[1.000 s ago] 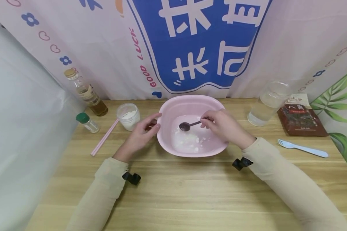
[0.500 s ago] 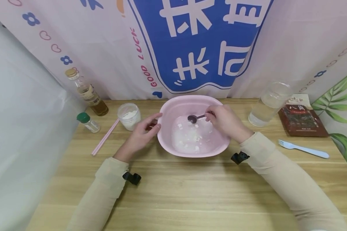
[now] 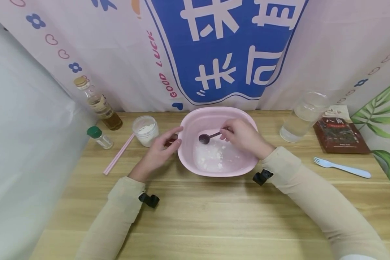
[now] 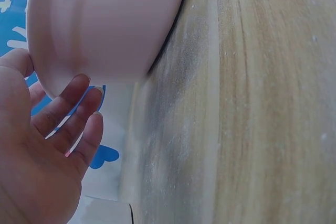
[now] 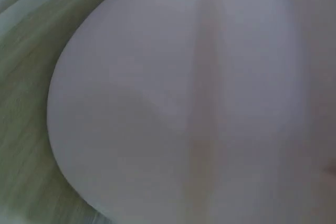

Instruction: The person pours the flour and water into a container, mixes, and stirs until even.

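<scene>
Your right hand has the small dark spoon pinched by the handle end, fingers curled round it. The spoon's long axis runs roughly left-right, and its bowl points toward your left, out from the grip. The bowl sits over the back-left part of the pink basin, above the white lumpy mix on the basin floor. So the mix lies toward you and a bit right of the spoon bowl, under and ahead of your knuckles.

Your left hand is on the basin's left outer wall, fingers fairly straight against the pink side, thumb up near the rim. In the left wrist view the fingers lie flat along the basin wall, not hooked over it. Judgement: that's a brace, not a grasp.

The right wrist view is a pink blur, so it adds nothing on the grip.

The right hand is the nearer one to the mix. The left is outside the basin altogether.

Left of the basin on the table: a powder jar, just beside your left fingertips, and pink chopsticks.
</scene>
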`<state>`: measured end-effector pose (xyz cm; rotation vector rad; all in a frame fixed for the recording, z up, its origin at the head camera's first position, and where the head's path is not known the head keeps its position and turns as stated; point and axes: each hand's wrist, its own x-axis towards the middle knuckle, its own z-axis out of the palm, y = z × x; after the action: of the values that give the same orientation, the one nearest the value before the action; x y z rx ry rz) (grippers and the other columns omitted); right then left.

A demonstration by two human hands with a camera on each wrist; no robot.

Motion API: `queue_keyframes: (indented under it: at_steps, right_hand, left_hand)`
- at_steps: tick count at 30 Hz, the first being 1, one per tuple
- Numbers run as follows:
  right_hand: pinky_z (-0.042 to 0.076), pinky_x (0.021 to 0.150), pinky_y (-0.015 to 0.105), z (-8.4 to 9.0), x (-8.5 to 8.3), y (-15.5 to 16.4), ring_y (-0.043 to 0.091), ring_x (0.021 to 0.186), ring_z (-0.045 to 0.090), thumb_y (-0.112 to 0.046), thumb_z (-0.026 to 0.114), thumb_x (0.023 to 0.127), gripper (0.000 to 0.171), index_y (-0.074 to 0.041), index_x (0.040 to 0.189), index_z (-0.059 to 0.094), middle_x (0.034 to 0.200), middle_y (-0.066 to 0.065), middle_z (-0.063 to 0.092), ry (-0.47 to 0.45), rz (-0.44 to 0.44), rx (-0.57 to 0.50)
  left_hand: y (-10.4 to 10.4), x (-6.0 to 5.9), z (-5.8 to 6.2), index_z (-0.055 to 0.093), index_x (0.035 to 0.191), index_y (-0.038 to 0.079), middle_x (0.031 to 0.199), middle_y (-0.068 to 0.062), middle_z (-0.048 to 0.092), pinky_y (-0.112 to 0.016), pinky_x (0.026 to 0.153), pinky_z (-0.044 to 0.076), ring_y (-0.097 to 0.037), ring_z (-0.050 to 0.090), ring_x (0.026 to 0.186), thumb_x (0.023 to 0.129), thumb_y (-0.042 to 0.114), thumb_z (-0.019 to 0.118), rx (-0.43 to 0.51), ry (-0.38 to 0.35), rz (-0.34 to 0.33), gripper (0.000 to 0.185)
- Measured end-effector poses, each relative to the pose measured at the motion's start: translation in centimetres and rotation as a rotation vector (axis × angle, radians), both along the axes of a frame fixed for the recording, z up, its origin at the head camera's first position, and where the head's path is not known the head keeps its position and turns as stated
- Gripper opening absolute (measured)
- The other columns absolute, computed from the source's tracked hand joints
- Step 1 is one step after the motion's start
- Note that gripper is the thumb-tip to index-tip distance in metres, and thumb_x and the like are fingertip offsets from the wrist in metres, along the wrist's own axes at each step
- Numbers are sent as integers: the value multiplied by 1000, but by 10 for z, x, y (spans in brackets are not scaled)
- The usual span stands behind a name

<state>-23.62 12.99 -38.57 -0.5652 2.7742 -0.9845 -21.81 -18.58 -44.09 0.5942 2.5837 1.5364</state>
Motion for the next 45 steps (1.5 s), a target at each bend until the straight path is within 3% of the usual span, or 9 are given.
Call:
queue_keyframes:
  at_steps: [9,13,18,24,34,41,45]
  right_hand:
    - [55,77,39,2,-1,16,28,86,70,-8,60,109,20,3,111,77,92,12,80,119,-88,95]
    - [51,73,32,5,0,19,24,82,67,-7,61,108,19,3,110,78,88,11,79,43,-75,72]
    - [51,72,28,3,4,13,19,77,68,-7,59,109,21,5,110,77,86,12,80,-66,4,16]
    - [51,68,27,2,7,9,16,70,66,-8,59,109,22,6,109,76,76,7,77,-129,55,20]
    - [49,71,32,3,5,12,23,76,65,-8,58,109,22,3,109,77,77,6,76,-5,-56,68]
    - [46,60,24,-2,6,3,13,65,62,-6,58,108,23,5,102,78,70,5,73,-94,71,0]
    - [46,59,24,1,7,10,12,61,58,-8,60,107,23,3,100,79,65,1,68,-118,124,42]
  left_hand:
    - [1,-1,-1,53,158,5,122,-25,73,-23,84,60,-26,69,99,110,14,60,34,-10,2,50]
    - [0,-1,-1,53,158,4,120,-25,73,-22,83,59,-24,69,97,110,12,60,37,-1,2,50]
    - [0,-1,-1,52,159,5,121,-24,73,-22,84,60,-24,69,98,110,14,59,27,-4,0,50]
    - [1,-1,-1,52,159,6,121,-24,73,-23,84,60,-25,69,100,110,14,59,25,-7,0,50]
    - [1,0,-2,52,159,6,122,-25,73,-22,84,59,-25,69,99,110,14,59,32,-6,0,50]
    - [1,0,-1,52,159,5,121,-25,73,-22,83,59,-23,68,98,110,13,59,34,-10,0,50]
    - [2,-1,-1,52,159,6,122,-25,73,-22,83,59,-24,68,98,110,13,59,34,-9,-2,50]
